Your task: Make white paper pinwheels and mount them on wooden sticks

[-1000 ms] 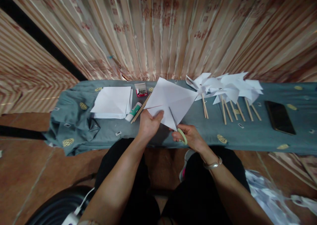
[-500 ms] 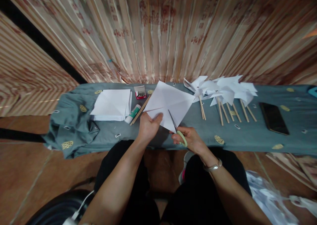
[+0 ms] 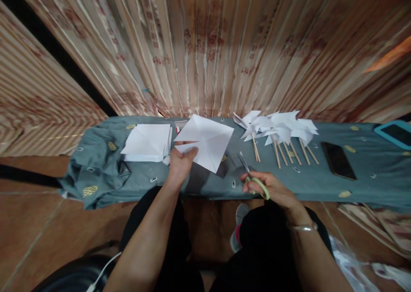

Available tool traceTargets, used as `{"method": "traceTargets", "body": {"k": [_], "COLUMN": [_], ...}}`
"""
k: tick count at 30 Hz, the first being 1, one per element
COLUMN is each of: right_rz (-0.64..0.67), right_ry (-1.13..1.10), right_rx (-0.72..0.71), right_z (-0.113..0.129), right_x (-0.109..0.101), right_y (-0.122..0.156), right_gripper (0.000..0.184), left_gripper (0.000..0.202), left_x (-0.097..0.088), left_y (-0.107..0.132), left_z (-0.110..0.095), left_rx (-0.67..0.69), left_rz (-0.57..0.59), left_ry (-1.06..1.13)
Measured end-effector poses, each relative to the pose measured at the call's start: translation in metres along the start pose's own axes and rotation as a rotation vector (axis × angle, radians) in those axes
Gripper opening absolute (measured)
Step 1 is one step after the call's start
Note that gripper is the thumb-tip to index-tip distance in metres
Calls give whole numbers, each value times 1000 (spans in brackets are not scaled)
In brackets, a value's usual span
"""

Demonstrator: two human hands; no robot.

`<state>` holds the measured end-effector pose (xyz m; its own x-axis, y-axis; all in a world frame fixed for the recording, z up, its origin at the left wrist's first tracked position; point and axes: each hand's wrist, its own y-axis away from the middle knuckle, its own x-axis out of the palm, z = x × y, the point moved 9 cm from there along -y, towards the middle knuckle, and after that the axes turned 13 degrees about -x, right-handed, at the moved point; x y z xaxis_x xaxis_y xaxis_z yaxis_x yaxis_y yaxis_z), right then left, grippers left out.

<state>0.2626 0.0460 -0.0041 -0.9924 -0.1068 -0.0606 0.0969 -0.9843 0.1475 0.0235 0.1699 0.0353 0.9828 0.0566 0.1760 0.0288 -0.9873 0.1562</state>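
Note:
My left hand point(image 3: 180, 162) pinches a square white sheet of paper point(image 3: 210, 140) near its left corner, thumb on top. A slit runs inward from that corner, and its two sides stand apart. In my right hand point(image 3: 260, 183) is a pair of scissors point(image 3: 262, 188) with light green handles, held by the loops, blades pointing up and left, apart from the paper. Left of the sheet lies a stack of white paper point(image 3: 147, 140). Behind the sheet, a small box point(image 3: 180, 125) is mostly hidden.
Several white paper pinwheels point(image 3: 279, 127) on wooden sticks lie right of centre on the grey-green cloth point(image 3: 205, 185). A black phone point(image 3: 338, 160) and a blue-edged device point(image 3: 396, 133) are farther right. A pleated curtain point(image 3: 205, 48) hangs behind.
My right hand has drawn the scissors away from the paper, to the right and down. My left hand has shifted the sheet left, now covering the glue stick, loose sticks and most of the box.

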Motion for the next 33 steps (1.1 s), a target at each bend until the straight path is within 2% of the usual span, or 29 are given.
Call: {"method": "traceTargets", "body": {"k": [3,5,7,10,13,18,21,25,28,30,33], "right_rz": [-357,-471,-467,-416,-347,-267,-354,-638,-799,-830,-783], "right_ry": [20,1,-34,-73,-50,-21,-65,-158,-232,-239,-228], "right_rx": [-151,-249,-293,-286,-213,-96,-118,-283,-375,-399,-386], "right_z": [14,24,32,41,42,31,30,40,43,45,48], "right_x": [-44,-56,-56,-51,-42,-23,-25,-46,-53,-48,-28], "right_y": [2,4,2,-1,-4,-9,-10,-5,-3,-6,-16], "right_gripper": [55,55,55,60,61,49,47,43,42,43,45], "left_gripper": [30,29,25,18,17,20,27,49,55,54,44], "left_x": [10,22,31,39,44,46,46,53,65,76,89], "left_y": [7,14,21,27,30,31,30,32,43,52,62], "left_z": [4,9,13,16,22,30,22,11,14,20,31], "left_rx": [-52,-108,-149,-132,-107,-157,-211,-281,-315,-314,-361], "left_rz": [119,220,281,321,360,360,355,414,457,479,476], "left_ry": [-30,-81,-150,-275,-344,-338,-151,225,277,255,253]}}
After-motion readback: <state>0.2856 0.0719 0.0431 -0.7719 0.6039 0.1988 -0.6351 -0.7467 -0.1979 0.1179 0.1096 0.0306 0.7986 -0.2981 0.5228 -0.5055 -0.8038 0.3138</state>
